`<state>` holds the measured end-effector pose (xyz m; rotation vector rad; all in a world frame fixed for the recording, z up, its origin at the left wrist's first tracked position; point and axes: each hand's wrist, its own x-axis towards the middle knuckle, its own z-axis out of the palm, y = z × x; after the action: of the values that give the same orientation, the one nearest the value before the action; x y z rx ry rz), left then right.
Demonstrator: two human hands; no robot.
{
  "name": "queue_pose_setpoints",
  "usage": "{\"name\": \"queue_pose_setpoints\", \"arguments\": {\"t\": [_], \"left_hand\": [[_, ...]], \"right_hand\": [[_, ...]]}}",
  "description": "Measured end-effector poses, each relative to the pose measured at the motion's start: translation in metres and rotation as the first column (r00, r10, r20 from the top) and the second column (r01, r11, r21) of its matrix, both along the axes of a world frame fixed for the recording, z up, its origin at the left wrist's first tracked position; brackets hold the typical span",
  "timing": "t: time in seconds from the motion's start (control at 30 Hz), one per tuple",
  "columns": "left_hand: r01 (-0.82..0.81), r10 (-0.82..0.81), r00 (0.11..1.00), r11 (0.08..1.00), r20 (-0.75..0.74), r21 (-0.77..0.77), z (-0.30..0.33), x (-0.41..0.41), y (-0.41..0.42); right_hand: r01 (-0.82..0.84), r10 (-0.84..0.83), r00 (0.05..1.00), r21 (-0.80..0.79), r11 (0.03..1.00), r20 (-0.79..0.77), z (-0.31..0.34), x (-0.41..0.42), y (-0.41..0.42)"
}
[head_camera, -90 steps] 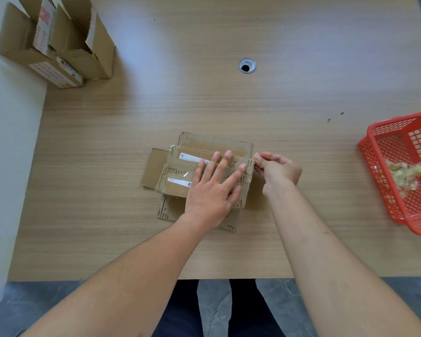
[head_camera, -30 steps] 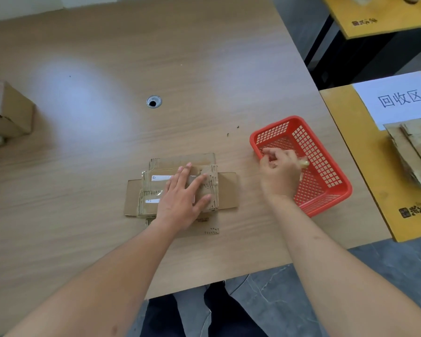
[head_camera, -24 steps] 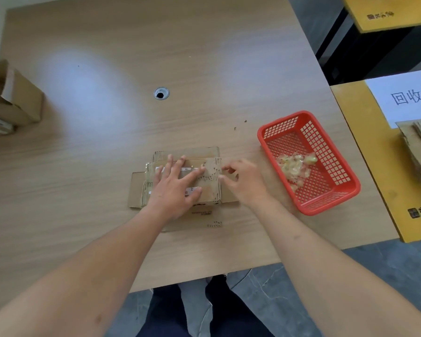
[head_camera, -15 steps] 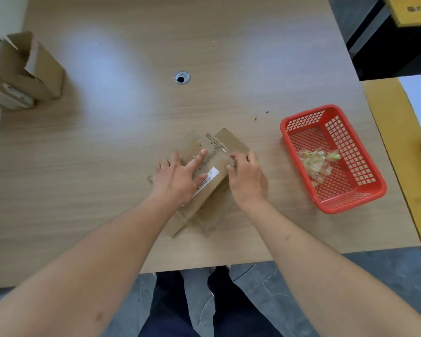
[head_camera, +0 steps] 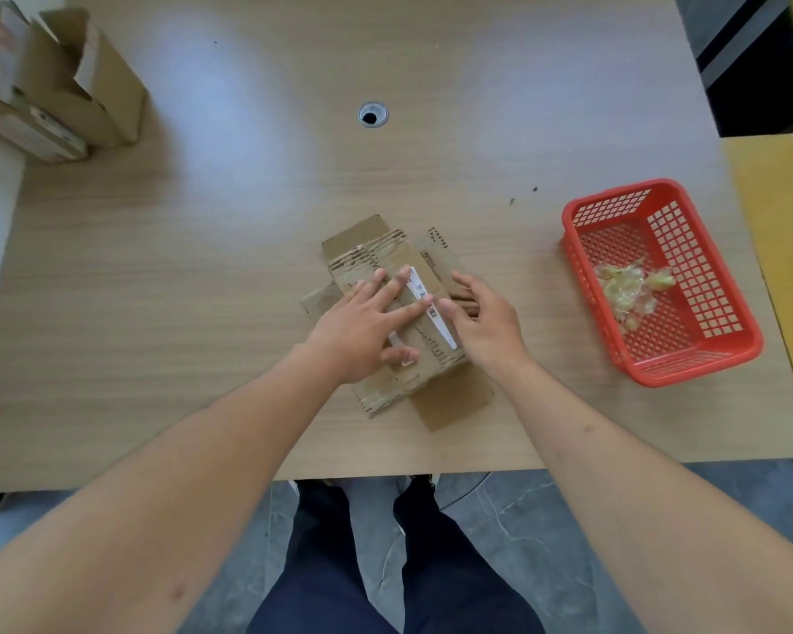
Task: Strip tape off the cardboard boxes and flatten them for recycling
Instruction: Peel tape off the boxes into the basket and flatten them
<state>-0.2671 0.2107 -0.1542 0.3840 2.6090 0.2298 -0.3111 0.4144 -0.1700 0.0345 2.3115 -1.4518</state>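
Both hands' fingers [head_camera: 392, 290] press flat atop the flattened cardboard box [head_camera: 449, 400].

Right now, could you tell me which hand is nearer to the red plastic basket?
The right hand. It rests on the flattened cardboard box's right side, toward the red plastic basket; the left hand presses the box farther away.

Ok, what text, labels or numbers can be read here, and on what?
None can be read.
White label on the flattened box: barcode and print, too small.
Print on that box's cardboard: blurred.
Labels on the upright boxes, far left: blurred.
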Motion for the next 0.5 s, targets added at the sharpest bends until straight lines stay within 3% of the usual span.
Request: {"name": "queue_pose_setpoints", "arguments": {"t": [0.07,0.2,0.4,0.5], "left_hand": [[-0.051,0.052,0.998,0.998,0.018,-0.022,0.004,-0.003,0.005],[-0.100,0.103,0.991,0.994,0.084,-0.042,0.010,-0.013,0.016],[-0.103,0.116,0.981,0.991,0.158,-0.090,0.018,-0.023,0.028],[-0.210,0.223,0.963,0.973,0.153,-0.097,0.017,-0.024,0.033]], "right_hand": [[0.016,-0.011,0.999,0.144,0.989,-0.037,0.002,0.009,0.013],[0.024,0.002,0.995,0.247,0.969,-0.104,0.002,0.019,0.033],[0.116,-0.109,0.993,0.170,0.979,-0.055,-0.006,0.020,0.041],[0.234,-0.223,0.971,0.170,0.957,-0.082,-0.004,0.026,0.041]]}}
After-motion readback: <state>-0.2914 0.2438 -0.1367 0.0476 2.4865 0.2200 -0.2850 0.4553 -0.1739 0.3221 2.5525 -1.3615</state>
